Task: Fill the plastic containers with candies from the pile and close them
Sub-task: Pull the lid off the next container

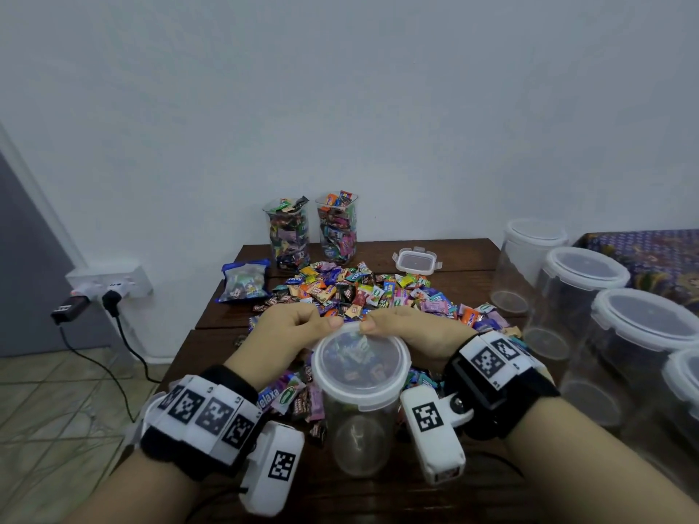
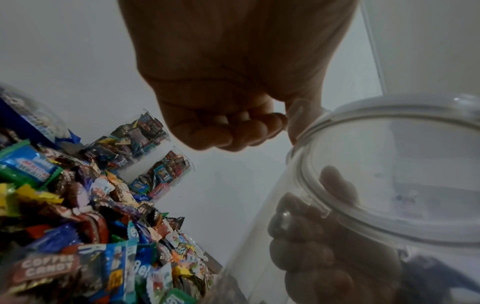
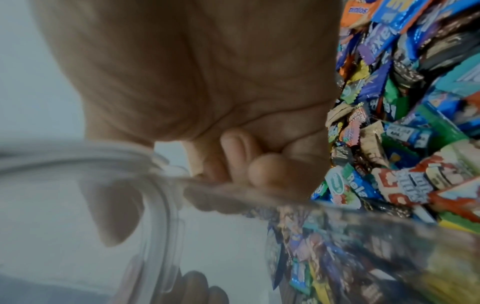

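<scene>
The jar (image 1: 361, 395) stands upright on the counter (image 1: 234, 308), just this side of the candy pile (image 1: 378, 293). Both the left hand (image 1: 291, 327) and right hand (image 1: 408, 329) pinch the far rim of its lid (image 1: 361, 359), thumbs on top. The jar looks empty, so the lid likely needs lifting upward, with both hands equally near.

Far rim of lidded container (image 1: 361, 376) hidden by both thumbs (rt-wrist view blurred).
</scene>
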Tool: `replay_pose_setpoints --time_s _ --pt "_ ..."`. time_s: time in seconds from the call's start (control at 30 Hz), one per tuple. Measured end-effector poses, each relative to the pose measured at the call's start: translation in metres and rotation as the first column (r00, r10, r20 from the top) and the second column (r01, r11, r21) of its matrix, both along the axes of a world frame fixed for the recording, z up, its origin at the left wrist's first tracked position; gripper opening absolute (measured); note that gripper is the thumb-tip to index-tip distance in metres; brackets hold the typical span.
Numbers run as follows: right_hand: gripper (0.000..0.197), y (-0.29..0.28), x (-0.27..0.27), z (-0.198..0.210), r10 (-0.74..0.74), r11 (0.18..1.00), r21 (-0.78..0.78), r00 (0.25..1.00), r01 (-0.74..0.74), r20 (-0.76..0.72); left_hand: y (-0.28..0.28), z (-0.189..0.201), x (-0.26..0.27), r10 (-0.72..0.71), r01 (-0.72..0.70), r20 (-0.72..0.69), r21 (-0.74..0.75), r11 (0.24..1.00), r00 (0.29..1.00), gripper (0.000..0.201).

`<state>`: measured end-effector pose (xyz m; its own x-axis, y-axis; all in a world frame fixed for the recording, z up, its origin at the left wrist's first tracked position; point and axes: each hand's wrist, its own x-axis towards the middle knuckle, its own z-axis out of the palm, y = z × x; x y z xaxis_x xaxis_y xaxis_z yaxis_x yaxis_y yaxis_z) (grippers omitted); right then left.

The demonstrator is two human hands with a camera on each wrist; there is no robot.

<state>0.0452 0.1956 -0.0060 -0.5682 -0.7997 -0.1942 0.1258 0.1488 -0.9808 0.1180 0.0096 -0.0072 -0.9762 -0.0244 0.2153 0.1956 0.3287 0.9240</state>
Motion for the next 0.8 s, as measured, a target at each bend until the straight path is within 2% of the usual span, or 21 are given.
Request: replay_pose_setpoints --time_s 0.07,0.13,0.2,0.3,0.43,0.57,0.63,0.7,0.8 --pt "0.020 0.000 -0.001 0.001 -0.032 0.999 -0.038 0.999 0.032 0.006 0.000 0.000 0.000 0.007 -0.007 -0.005 -0.006 1.000 1.000 0.043" --pt "0.043 0.001 -0.003 0.003 -0.077 0.996 -0.043 0.997 0.076 -0.023 0.001 0.000 -0.001 0.025 -0.025 -0.011 0.002 1.000 1.000 0.044" --pt "0.053 0.001 -0.004 0.006 -0.092 0.996 -0.024 0.993 0.090 -0.068 0.001 -0.001 -0.001 0.043 -0.042 -0.012 0.014 0.999 0.999 0.047" --pt "0.048 0.002 -0.002 0.011 -0.071 0.997 0.014 0.986 0.074 -0.152 0.002 -0.002 -0.001 0.051 -0.051 -0.017 0.020 0.999 0.999 0.046" --pt "0.022 0.006 -0.003 0.019 -0.095 0.992 0.056 0.950 0.116 -0.296 0.002 -0.003 0.003 0.059 -0.058 -0.052 0.022 0.998 0.997 0.043" --pt "0.035 0.018 0.002 0.035 -0.105 0.969 0.142 0.858 0.202 -0.503 -0.001 -0.006 0.008 0.104 -0.105 -0.096 -0.013 0.994 0.990 0.043" --pt "0.041 0.026 0.007 0.041 -0.054 0.949 0.222 0.811 0.222 -0.582 -0.004 -0.007 0.011 0.110 -0.111 -0.069 -0.002 0.994 0.991 0.042" --pt "0.042 0.032 0.011 0.042 0.030 0.927 0.316 0.802 0.200 -0.597 -0.009 -0.008 0.014 0.105 -0.105 0.011 0.035 0.994 0.994 0.034" --pt "0.034 0.033 0.013 0.038 0.083 0.908 0.385 0.827 0.167 -0.556 -0.019 -0.010 0.016 0.026 -0.010 0.170 -0.093 0.996 0.985 0.016"
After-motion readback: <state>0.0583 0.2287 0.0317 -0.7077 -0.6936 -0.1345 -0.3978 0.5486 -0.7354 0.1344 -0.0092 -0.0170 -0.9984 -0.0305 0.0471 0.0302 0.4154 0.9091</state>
